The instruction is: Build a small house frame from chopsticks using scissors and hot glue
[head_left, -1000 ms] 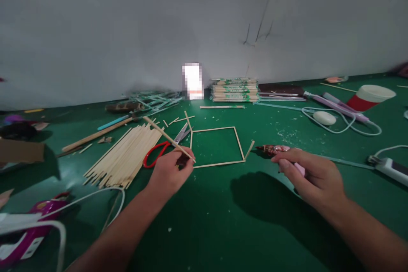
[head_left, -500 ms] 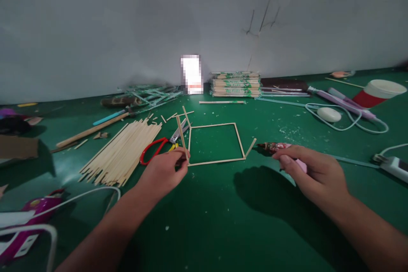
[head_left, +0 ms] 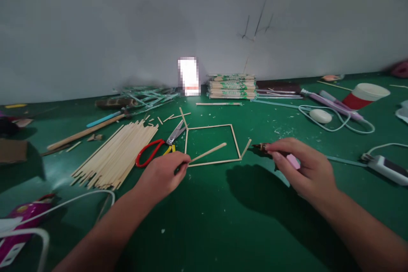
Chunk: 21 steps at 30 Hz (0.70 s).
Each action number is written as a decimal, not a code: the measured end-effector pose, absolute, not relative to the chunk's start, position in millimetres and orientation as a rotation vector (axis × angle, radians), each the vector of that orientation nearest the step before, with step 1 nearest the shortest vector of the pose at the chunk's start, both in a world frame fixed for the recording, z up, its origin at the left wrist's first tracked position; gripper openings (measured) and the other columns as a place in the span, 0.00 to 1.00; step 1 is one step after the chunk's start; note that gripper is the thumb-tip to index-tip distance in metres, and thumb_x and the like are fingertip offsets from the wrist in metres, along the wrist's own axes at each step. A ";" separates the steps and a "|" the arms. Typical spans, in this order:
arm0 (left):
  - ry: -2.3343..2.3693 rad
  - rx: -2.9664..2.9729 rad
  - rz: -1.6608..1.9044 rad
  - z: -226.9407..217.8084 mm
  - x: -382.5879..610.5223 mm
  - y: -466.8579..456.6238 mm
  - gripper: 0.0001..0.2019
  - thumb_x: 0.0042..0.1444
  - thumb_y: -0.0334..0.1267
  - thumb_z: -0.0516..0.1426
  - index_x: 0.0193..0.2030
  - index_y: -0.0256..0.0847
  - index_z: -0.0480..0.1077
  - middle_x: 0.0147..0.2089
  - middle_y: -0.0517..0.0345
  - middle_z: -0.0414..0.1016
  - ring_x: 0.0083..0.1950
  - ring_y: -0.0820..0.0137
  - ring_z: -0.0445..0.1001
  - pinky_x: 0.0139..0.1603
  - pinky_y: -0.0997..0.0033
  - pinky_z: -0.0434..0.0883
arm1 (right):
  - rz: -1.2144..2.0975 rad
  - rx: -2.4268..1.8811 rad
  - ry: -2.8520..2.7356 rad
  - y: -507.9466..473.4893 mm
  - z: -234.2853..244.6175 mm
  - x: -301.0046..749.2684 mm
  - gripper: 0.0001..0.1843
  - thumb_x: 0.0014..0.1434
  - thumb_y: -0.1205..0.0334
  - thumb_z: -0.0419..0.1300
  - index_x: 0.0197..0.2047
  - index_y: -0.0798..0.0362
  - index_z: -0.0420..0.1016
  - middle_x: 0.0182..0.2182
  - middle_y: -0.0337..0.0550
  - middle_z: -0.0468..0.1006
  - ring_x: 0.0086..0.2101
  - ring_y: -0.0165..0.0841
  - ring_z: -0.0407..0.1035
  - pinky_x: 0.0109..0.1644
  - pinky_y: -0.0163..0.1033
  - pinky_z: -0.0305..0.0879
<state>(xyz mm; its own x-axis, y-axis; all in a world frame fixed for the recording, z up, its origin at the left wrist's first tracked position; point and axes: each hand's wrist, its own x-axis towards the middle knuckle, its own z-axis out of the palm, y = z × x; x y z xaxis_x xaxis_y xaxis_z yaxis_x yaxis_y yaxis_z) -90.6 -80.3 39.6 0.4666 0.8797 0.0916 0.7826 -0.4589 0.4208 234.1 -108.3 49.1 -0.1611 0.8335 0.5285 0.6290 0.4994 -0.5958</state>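
Observation:
My left hand (head_left: 162, 174) pinches one thin wooden stick (head_left: 208, 152) by its near end; the stick points right and lies across the inside of a square frame of sticks (head_left: 235, 141) flat on the green table (head_left: 223, 221). My right hand (head_left: 302, 170) is closed round a pink hot glue pen (head_left: 288, 158) whose dark tip (head_left: 259, 147) points left, close to the frame's right corner and a loose stick (head_left: 246, 148) leaning there.
Red-handled scissors (head_left: 153, 151) and a fan of loose sticks (head_left: 117, 153) lie left of the frame. Packed stick bundles (head_left: 232, 87) stand by the wall. A red cup (head_left: 366, 95), cables, a white power strip (head_left: 384, 166) at right; a purple tool (head_left: 19, 221) near left.
My left hand has swung the stick from pointing up and left, through upright, down to the right across the frame. The right hand with the glue pen edged slightly left.

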 end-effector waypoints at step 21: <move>1.321 2.553 0.487 28.8 -88.9 -75.5 0.12 0.58 0.37 0.51 0.44 0.42 0.73 0.41 0.51 0.77 0.42 0.64 0.75 0.45 0.65 0.70 | 0.406 -1.242 -1.869 -84.8 59.0 208.2 0.09 0.58 0.66 0.57 0.42 0.50 0.74 0.34 0.42 0.75 0.28 0.28 0.69 0.29 0.34 0.66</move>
<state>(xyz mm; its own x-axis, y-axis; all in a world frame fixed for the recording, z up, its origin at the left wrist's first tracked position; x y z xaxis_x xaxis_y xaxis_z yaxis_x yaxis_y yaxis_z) -88.9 -75.5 28.8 0.5395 0.8209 0.1872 0.7461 -0.5691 0.3456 208.2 -84.8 59.0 -0.1614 0.8724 0.4613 0.6022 0.4574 -0.6543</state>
